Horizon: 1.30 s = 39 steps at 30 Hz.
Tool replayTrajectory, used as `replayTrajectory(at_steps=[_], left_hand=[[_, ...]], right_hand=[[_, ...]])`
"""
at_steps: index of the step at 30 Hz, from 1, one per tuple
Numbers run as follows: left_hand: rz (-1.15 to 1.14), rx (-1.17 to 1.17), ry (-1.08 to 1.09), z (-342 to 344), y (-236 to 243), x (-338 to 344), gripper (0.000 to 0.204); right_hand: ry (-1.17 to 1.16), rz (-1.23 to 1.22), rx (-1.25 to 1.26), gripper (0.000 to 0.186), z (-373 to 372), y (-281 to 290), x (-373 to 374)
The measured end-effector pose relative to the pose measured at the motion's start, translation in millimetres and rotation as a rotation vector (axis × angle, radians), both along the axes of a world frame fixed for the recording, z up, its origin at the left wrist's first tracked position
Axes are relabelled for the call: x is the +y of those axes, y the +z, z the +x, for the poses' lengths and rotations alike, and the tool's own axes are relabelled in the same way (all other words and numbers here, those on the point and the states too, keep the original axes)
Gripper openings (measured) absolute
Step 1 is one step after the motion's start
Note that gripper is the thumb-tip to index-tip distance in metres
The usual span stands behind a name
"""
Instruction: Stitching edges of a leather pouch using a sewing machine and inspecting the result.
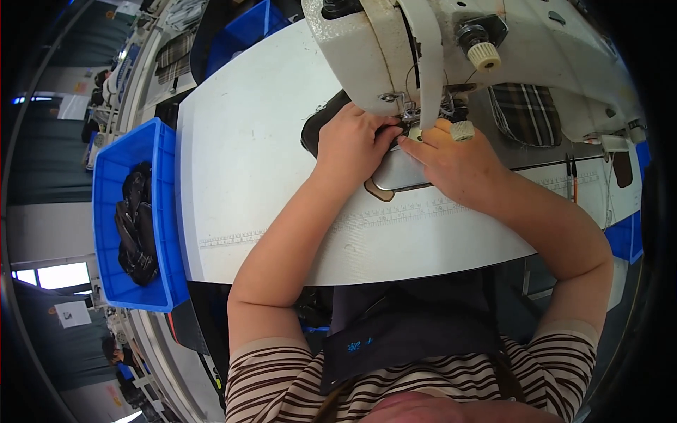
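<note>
At a white sewing machine (360, 53), a dark fabric piece (319, 130) lies under the head, partly hidden by my hands. My left hand (351, 144) grips it just left of the presser foot, fingers bent and thumb toward the needle area. My right hand (458, 162) is closed at the same piece just right of there, thumb pointing left, fingers partly behind a cream knob. A plaid fabric piece (525, 113) rests on the machine bed to the right. Scissors or snips (571, 176) lie below it.
The white table (240, 176) has a printed ruler along its front. A blue bin (166, 211) of dark items stands at the left edge, another blue bin (236, 39) at the back left, another (624, 236) at the right. More plaid pieces (174, 53) and other workstations appear on the left.
</note>
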<state>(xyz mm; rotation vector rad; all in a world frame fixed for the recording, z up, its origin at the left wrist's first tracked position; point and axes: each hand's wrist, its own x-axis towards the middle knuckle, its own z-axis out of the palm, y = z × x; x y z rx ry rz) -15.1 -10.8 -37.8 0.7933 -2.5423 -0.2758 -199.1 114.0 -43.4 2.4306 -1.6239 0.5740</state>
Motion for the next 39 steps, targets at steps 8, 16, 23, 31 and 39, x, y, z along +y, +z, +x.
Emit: replayTrajectory(at_steps=[8, 16, 23, 31, 39], left_hand=[[0.007, 0.006, 0.018, 3, 5, 6, 0.013], [0.218, -0.151, -0.068, 19, 34, 36, 0.049], [0.009, -0.109, -0.023, 13, 26, 42, 0.031], [-0.095, -0.081, 0.022, 4, 24, 42, 0.020], [-0.089, 0.006, -0.014, 4, 13, 30, 0.016]], right_hand=[[-0.018, 0.046, 0.010, 0.043, 1, -1, -2], [-0.007, 0.016, -0.064, 0.041, -3, -3, 0], [0.025, -0.064, -0.106, 0.041, 1, -4, 1], [0.047, -0.027, -0.059, 0.043, -2, -8, 4], [0.062, -0.027, -0.063, 0.039, 0, -9, 3]])
